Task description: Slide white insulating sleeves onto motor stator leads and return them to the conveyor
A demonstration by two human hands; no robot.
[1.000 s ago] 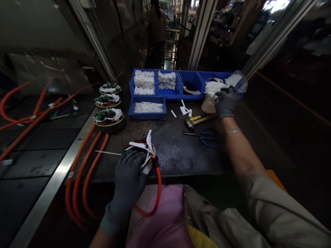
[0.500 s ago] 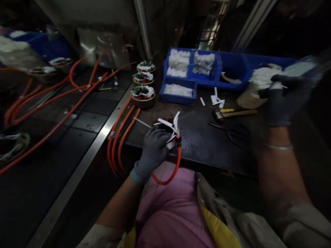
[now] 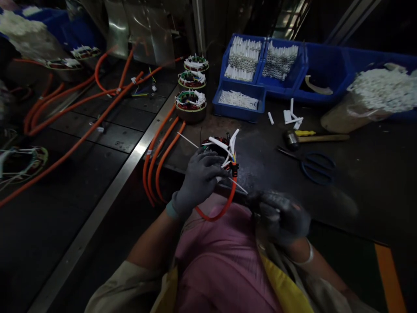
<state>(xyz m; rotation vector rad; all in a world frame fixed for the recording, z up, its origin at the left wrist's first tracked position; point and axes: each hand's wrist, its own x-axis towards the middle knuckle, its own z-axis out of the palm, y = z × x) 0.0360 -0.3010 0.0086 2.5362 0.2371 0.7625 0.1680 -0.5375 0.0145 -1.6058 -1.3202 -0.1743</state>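
Observation:
My left hand (image 3: pixel 204 174), in a grey glove, is closed over the near side of a wound motor stator (image 3: pixel 214 141) at the bench edge and hides much of it. White sleeves (image 3: pixel 221 144) stick up from the stator's leads, beside an orange cable (image 3: pixel 226 204) that loops down toward my lap. A thin white cord (image 3: pixel 239 186) runs taut from under my left fingers to my right hand (image 3: pixel 280 213), which is gloved, slightly blurred and pinched on its end. Another length of cord points out to the far left of the stator.
Three stators (image 3: pixel 190 106) stand at the back left, orange cables hanging beside them. Blue bins (image 3: pixel 282 82) hold white tubes; a smaller tray (image 3: pixel 239 114) holds short white pieces. A hammer (image 3: pixel 321 138), scissors (image 3: pixel 314 167) and a bag of white material (image 3: pixel 379 93) lie rightward.
My right hand has come from the far right, near the bag, down to the bench edge and now holds the cord. My left hand stays on the stator. The view has shifted.

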